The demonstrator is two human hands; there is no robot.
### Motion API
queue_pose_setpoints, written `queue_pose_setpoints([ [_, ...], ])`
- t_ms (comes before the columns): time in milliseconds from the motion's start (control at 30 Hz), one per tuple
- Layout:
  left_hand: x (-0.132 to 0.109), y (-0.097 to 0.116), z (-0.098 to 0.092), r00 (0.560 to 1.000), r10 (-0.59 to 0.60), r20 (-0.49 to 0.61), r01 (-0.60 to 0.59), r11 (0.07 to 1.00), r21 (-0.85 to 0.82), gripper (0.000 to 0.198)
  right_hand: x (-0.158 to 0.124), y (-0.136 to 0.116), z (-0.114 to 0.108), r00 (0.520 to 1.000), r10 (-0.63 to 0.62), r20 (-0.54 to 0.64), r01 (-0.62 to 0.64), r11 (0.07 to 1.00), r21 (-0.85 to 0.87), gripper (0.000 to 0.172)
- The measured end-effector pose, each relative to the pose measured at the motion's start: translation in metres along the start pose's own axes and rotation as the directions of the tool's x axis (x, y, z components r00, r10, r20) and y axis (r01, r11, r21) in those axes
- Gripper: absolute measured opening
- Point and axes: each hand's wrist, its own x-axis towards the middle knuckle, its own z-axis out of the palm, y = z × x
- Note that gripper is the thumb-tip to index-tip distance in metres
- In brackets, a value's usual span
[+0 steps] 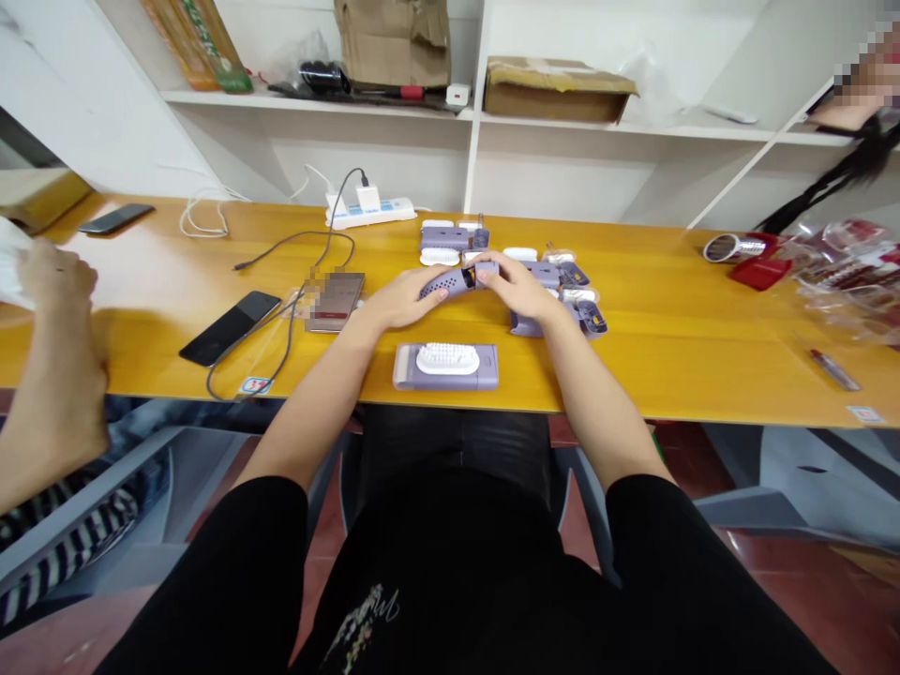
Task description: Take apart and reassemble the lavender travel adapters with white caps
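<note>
Inspector: Yellow worktop (667,319), white shelving (472,141) beyond the hands. Location of the unit?
Clerk: One purple perforated handset (454,281), between both hands. Left hand (402,300) grips one end, right hand (518,287) the other.
Inspector: Handling?
Clerk: Judged rigid, light, smooth plastic; take it by the ends. One brush case (445,367) lies nearer the body than the hands. Two phones left of the left hand: black phone (230,327), grey phone (336,302)

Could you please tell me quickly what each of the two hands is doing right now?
Left hand: closed on the purple device.
Right hand: closed on the same device's other end.
</note>
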Motion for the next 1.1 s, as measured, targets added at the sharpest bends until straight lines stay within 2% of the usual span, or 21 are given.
queue_pose_setpoints([
  [167, 0.0, 0.009, 0.003, 0.998, -0.05, -0.023, 0.053, 0.987, 0.153, 0.079, 0.0, -0.004, 0.003, 0.999, -0.027, 0.034, 0.028, 0.999, -0.022, 0.071],
  [300, -0.001, 0.015, 0.003, 0.998, -0.06, -0.008, 0.06, 0.972, 0.227, 0.074, -0.001, -0.001, 0.002, 0.998, -0.06, 0.033, 0.061, 0.997, -0.04, 0.067],
  [467, -0.001, 0.013, 0.005, 0.999, -0.038, -0.011, 0.04, 0.975, 0.218, 0.074, -0.002, 0.001, 0.001, 0.997, -0.074, 0.027, 0.076, 0.995, -0.07, 0.062],
  [833, -0.002, 0.009, 0.007, 0.998, -0.032, -0.048, 0.04, 0.982, 0.182, 0.07, -0.002, -0.012, 0.007, 0.997, -0.043, 0.061, 0.048, 0.997, -0.068, 0.051],
  [1100, 0.0, 0.012, 0.011, 0.995, -0.063, -0.071, 0.075, 0.98, 0.182, 0.072, -0.002, -0.013, 0.014, 0.999, -0.045, 0.029, 0.047, 0.995, -0.083, 0.058],
])
